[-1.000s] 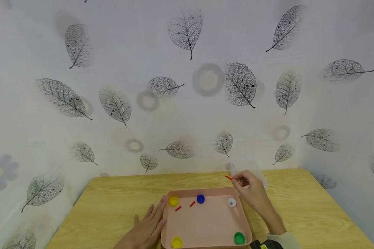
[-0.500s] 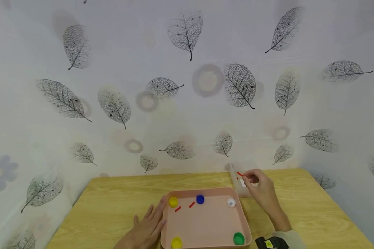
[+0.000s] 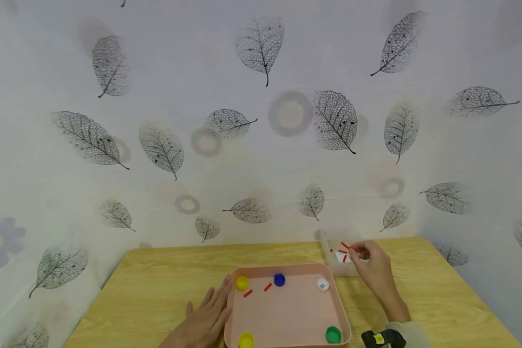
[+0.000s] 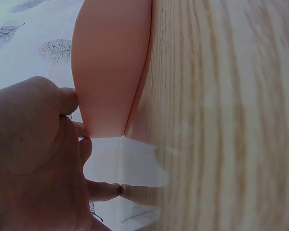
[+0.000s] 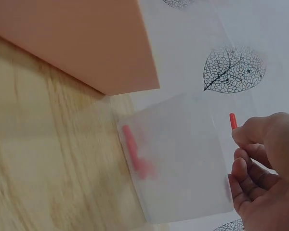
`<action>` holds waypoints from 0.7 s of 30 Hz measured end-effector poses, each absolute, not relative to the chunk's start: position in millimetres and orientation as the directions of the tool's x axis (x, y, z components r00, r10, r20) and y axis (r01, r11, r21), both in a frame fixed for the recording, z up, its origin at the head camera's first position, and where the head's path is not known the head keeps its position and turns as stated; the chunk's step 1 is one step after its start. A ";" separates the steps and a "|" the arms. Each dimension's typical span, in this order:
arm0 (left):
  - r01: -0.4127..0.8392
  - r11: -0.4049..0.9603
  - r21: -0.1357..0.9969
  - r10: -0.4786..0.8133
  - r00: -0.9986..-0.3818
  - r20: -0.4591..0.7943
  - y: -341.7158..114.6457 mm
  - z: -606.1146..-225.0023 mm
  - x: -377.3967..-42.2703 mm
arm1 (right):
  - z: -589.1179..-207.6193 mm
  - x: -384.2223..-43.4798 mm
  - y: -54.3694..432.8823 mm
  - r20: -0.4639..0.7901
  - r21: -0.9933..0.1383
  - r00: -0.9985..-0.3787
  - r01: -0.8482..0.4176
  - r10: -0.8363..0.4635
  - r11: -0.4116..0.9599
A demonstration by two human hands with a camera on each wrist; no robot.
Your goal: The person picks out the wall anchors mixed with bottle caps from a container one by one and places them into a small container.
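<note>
My right hand (image 3: pixel 374 273) pinches a short red stick (image 3: pixel 345 245) between thumb and fingertips, over a translucent plastic box (image 3: pixel 351 271). Inside that box lie several more red sticks (image 3: pixel 344 259) and a white piece of paper. In the right wrist view the pinched red stick (image 5: pixel 233 120) points up from the fingertips, beside the frosted wall of the box (image 5: pixel 188 159). My left hand (image 3: pixel 202 321) lies with fingers extended against the left side of a pink tray (image 3: pixel 293 314). Two red sticks (image 3: pixel 248 293) lie in the tray near its upper left.
Around the tray's inside stand two yellow caps (image 3: pixel 241 283), a blue cap (image 3: pixel 279 280), a white cap (image 3: pixel 323 284) and a green cap (image 3: pixel 333 334). The tray and box rest on a wood-grain table (image 3: pixel 169 270), with a leaf-patterned wall covering (image 3: pixel 252 164) behind it.
My right hand, holding the red stick, has moved right from behind the tray's far corner to over the box, uncovering more of the box. The left hand stays against the tray.
</note>
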State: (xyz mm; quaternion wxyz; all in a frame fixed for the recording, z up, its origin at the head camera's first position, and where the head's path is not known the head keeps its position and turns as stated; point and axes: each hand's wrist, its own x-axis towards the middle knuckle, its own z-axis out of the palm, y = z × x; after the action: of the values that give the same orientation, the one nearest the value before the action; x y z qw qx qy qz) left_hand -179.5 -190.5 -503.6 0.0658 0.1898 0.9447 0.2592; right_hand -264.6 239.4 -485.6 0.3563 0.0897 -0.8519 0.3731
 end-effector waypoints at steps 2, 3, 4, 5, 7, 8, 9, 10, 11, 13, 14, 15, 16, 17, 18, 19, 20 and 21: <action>0.329 0.794 0.510 0.396 -0.918 -0.025 -190.0 -503.6 -179.8 | -487.9 -265.5 240.2 0.677 -0.572 -0.726 -0.416 0.120 0.707; 0.329 0.796 0.508 0.396 -0.918 -0.025 -189.7 -503.5 -179.9 | -489.1 -265.8 240.2 0.675 -0.575 -0.727 -0.413 0.125 0.707; 0.329 0.796 0.508 0.396 -0.918 -0.027 -189.5 -503.1 -179.8 | -490.5 -266.1 240.0 0.675 -0.577 -0.727 -0.409 0.131 0.707; 0.327 0.796 0.510 0.395 -0.918 -0.029 -189.4 -502.6 -179.6 | -491.9 -266.2 239.6 0.674 -0.578 -0.726 -0.405 0.135 0.709; 0.325 0.795 0.513 0.397 -0.917 -0.035 -189.4 -501.5 -179.3 | -494.7 -266.3 238.4 0.675 -0.577 -0.724 -0.399 0.142 0.713; 0.322 0.793 0.517 0.397 -0.917 -0.038 -189.5 -501.1 -179.3 | -496.1 -266.3 237.7 0.677 -0.574 -0.722 -0.396 0.144 0.716; 0.321 0.792 0.520 0.398 -0.917 -0.040 -189.7 -500.8 -179.2 | -497.3 -266.5 236.9 0.681 -0.568 -0.718 -0.397 0.142 0.721; 0.319 0.790 0.523 0.398 -0.916 -0.043 -189.9 -500.6 -179.2 | -498.4 -266.8 236.2 0.688 -0.559 -0.712 -0.399 0.139 0.727; 0.317 0.791 0.524 0.397 -0.917 -0.045 -190.0 -500.7 -179.3 | -499.3 -267.2 235.4 0.695 -0.548 -0.706 -0.401 0.133 0.734; 0.312 0.792 0.525 0.394 -0.918 -0.049 -190.3 -501.3 -179.4 | -500.8 -267.9 234.2 0.706 -0.530 -0.697 -0.402 0.125 0.747; 0.307 0.793 0.526 0.391 -0.919 -0.053 -190.4 -501.7 -179.4 | -501.5 -268.2 233.8 0.708 -0.524 -0.696 -0.400 0.124 0.752; 0.301 0.795 0.526 0.387 -0.920 -0.058 -190.5 -502.2 -179.3 | -502.0 -268.5 233.4 0.708 -0.521 -0.695 -0.399 0.122 0.755; 0.297 0.796 0.527 0.384 -0.921 -0.062 -190.5 -502.5 -179.3 | -502.4 -268.6 233.2 0.708 -0.518 -0.696 -0.396 0.121 0.758; 0.292 0.798 0.528 0.381 -0.922 -0.065 -190.4 -502.8 -179.3 | -502.8 -268.8 233.0 0.707 -0.517 -0.697 -0.393 0.121 0.760; 0.288 0.799 0.528 0.377 -0.924 -0.068 -190.4 -503.1 -179.3 | -503.1 -269.0 233.0 0.705 -0.519 -0.699 -0.389 0.123 0.761; 0.283 0.800 0.529 0.375 -0.925 -0.071 -190.2 -503.2 -179.3 | -503.4 -269.2 233.0 0.703 -0.520 -0.700 -0.387 0.125 0.761; 0.280 0.801 0.530 0.372 -0.925 -0.073 -190.1 -503.4 -179.4 | -503.6 -269.4 233.0 0.702 -0.521 -0.701 -0.385 0.126 0.762; 0.279 0.801 0.529 0.371 -0.926 -0.074 -190.0 -503.5 -179.5 | -503.7 -269.5 233.2 0.701 -0.522 -0.702 -0.383 0.127 0.762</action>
State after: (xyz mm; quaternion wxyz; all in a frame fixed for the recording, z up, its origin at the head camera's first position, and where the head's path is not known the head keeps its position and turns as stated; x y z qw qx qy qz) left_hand -179.5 -190.0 -503.5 0.0873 0.1719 0.9450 0.2642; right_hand -269.5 233.2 -503.7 0.3787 0.0743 -0.8589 0.3368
